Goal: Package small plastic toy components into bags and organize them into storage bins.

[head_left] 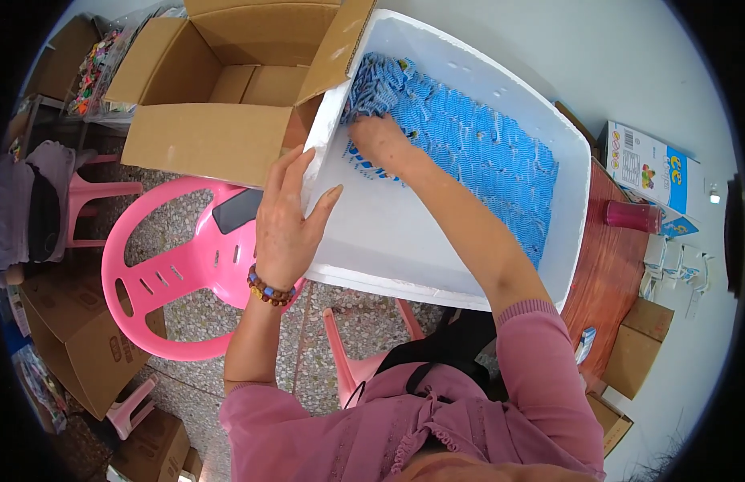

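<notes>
Blue-and-white pieces (477,145) are laid in rows inside the white foam box (388,237), which is touched at its left side by the left hand (285,217), grip unclosed, thumb spread. The right hand (382,145) is placed against the pieces; whether its grip is closed cannot be seen.

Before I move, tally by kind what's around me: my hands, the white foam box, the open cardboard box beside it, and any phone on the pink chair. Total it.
Hands: 2 (left hand, right hand)
White foam box: 1
Open cardboard box: 1
Phone on the pink chair: 1
Total: 5
The blue pieces overlap too much to count.
</notes>
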{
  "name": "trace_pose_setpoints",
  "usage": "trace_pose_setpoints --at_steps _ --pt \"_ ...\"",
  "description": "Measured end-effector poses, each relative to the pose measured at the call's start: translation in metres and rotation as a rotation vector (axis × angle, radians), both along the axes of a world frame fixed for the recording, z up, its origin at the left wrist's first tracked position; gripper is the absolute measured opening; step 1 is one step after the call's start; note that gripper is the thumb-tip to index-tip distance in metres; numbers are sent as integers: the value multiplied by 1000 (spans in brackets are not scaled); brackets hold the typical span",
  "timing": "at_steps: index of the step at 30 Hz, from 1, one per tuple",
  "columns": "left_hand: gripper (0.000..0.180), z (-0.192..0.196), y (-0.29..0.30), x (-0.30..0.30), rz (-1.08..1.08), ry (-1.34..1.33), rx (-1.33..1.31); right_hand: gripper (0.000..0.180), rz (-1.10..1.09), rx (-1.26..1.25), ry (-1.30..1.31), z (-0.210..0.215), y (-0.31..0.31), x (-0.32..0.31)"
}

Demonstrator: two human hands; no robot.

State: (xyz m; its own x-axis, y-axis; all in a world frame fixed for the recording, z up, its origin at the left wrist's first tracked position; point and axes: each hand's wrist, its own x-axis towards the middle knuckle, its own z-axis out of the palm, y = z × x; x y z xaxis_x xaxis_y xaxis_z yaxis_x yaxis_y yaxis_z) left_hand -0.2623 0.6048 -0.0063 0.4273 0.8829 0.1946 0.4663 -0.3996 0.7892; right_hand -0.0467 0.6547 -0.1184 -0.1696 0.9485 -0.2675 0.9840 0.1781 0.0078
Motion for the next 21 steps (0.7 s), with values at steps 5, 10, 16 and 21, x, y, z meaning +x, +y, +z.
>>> trace_pose_setpoints --at_steps 5,10,16,21 --pt "46 1 0 1 4 -2 -15 17 -5 -30 85 -1 3 8" --pt "46 -1 0 1 5 12 8 19 80 -37 6 16 -30 -13" --pt "46 -5 1 4 0 34 11 23 228 75 -221 -1 -40 -5" --pt "46 1 -4 -6 3 39 44 24 214 34 -231 6 -37 -14"
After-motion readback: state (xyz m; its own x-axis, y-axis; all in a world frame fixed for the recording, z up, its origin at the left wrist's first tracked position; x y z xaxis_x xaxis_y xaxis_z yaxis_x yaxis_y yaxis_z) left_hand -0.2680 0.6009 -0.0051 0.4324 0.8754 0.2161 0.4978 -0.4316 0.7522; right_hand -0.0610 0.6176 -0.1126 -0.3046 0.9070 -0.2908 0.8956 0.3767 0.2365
